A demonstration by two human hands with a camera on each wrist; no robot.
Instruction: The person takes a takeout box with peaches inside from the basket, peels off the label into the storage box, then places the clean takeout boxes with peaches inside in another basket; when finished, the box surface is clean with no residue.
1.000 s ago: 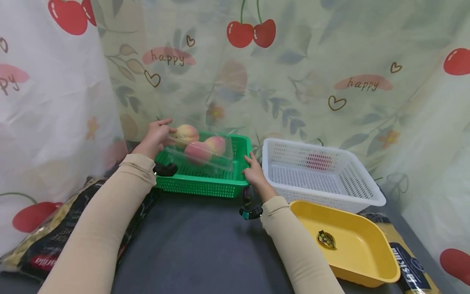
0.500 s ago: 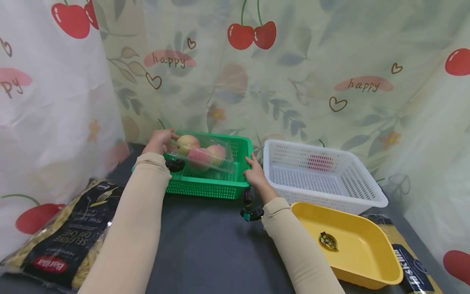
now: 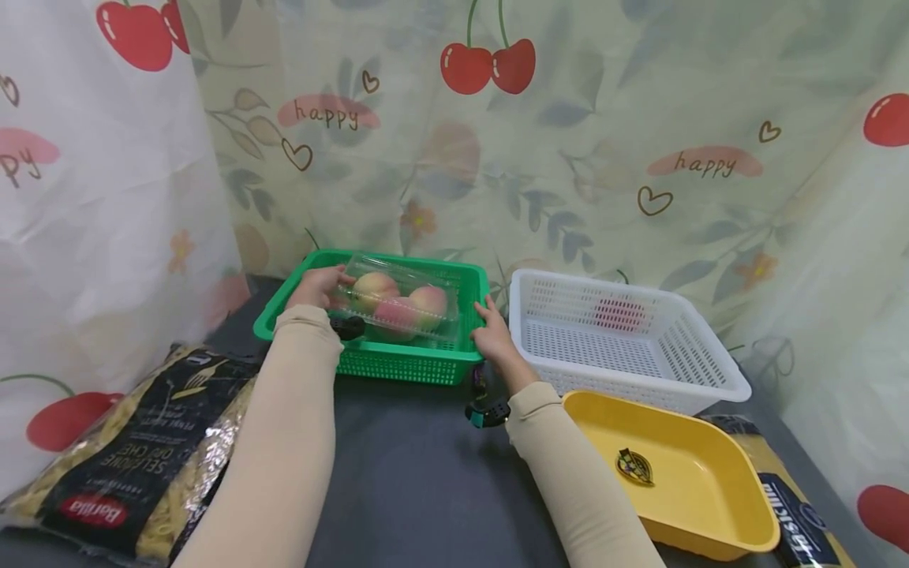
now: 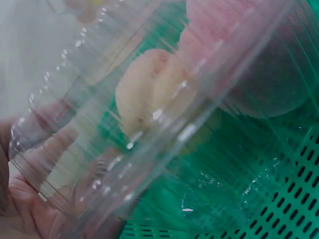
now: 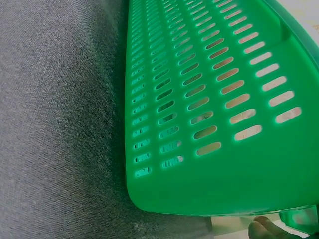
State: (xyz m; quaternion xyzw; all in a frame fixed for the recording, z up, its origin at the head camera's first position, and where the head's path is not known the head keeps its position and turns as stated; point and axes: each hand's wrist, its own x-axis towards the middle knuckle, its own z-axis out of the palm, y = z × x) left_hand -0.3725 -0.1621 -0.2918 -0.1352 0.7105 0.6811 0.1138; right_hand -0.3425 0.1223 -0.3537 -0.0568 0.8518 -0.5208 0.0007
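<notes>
My left hand (image 3: 317, 287) grips the left end of a clear plastic box (image 3: 439, 323) that holds three pink-and-yellow peaches (image 3: 375, 290). The box sits tilted within the green perforated basket (image 3: 405, 364). In the left wrist view, fingers show through the box's clear wall (image 4: 50, 149), and a pale peach (image 4: 154, 94) lies behind it. At the basket's right end, my right hand (image 3: 491, 333) holds the rim. The right wrist view shows the basket's slotted side (image 5: 214, 99) and fingertips (image 5: 269, 229) by the rim at the bottom; most of that hand is out of frame there.
A white perforated basket (image 3: 625, 383) stands to the right, with a yellow tray (image 3: 689, 465) in front of it, bearing a small dark emblem. A pasta bag (image 3: 135, 450) lies at left, another package (image 3: 795, 505) at far right. A printed curtain (image 3: 568, 118) hangs behind.
My left hand has lowered the box of peaches into the green basket, shifting slightly right and toward me. The right hand has stayed at the basket's rim.
</notes>
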